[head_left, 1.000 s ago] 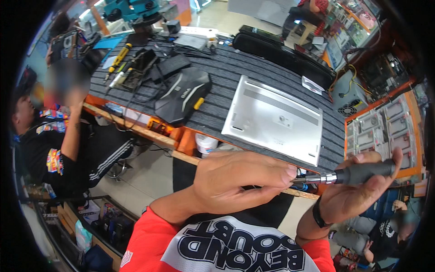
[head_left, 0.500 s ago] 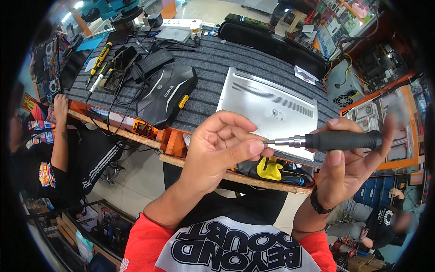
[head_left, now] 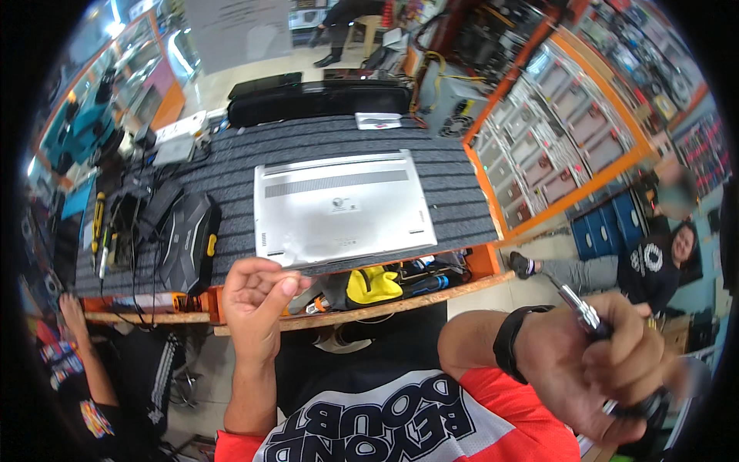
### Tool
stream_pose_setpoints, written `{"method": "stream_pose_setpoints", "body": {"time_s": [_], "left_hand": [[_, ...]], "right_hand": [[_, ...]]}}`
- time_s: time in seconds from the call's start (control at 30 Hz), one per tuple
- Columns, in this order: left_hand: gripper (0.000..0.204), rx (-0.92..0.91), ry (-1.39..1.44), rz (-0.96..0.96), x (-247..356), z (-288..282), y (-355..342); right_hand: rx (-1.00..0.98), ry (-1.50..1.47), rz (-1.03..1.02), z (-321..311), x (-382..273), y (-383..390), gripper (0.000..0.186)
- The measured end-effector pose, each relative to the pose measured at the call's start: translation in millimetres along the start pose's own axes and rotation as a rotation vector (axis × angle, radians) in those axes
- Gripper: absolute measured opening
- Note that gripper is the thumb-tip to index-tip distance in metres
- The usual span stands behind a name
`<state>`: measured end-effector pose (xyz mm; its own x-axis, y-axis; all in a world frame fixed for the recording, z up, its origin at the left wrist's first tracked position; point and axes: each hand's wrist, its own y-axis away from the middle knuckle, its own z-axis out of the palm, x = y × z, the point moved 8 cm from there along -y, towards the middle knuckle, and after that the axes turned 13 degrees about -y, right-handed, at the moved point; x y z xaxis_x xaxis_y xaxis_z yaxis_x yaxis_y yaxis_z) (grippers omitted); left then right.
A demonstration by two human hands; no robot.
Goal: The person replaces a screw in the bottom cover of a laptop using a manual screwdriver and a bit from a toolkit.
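A silver laptop lies closed on the striped mat, its vented underside facing up. Just below its near left corner is my left hand, thumb and fingertips pinched together; whatever sits between them is too small to make out. Far off to the right, beyond the bench, my right hand is wrapped around a screwdriver with a silver shaft and black handle. Its shaft points up and left, and most of the handle is covered by my blurred fingers.
A black tool case with a yellow latch stands left of the laptop, beside cables and a yellow screwdriver. An open drawer under the bench edge holds a yellow item and tools. Other people sit left and right.
My right hand has carried the screwdriver away from my left hand, out to the right. My left hand stays pinched near the laptop's front. The view has turned rightward.
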<state>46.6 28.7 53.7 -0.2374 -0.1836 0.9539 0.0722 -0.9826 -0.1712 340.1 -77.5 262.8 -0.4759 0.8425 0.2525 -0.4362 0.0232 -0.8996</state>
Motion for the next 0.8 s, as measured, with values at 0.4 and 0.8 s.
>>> {"method": "stream_pose_setpoints", "body": {"time_s": [0.4,0.8], "left_hand": [[0.022,-0.055,-0.026,0.102,32,19,20],[0.021,-0.018,-0.047,0.112,37,16,25]], "right_hand": [[-0.399,0.011,-0.555,57,-51,-13,0.041],[-0.06,-0.195,0.049,44,-2,-31,0.023]]}}
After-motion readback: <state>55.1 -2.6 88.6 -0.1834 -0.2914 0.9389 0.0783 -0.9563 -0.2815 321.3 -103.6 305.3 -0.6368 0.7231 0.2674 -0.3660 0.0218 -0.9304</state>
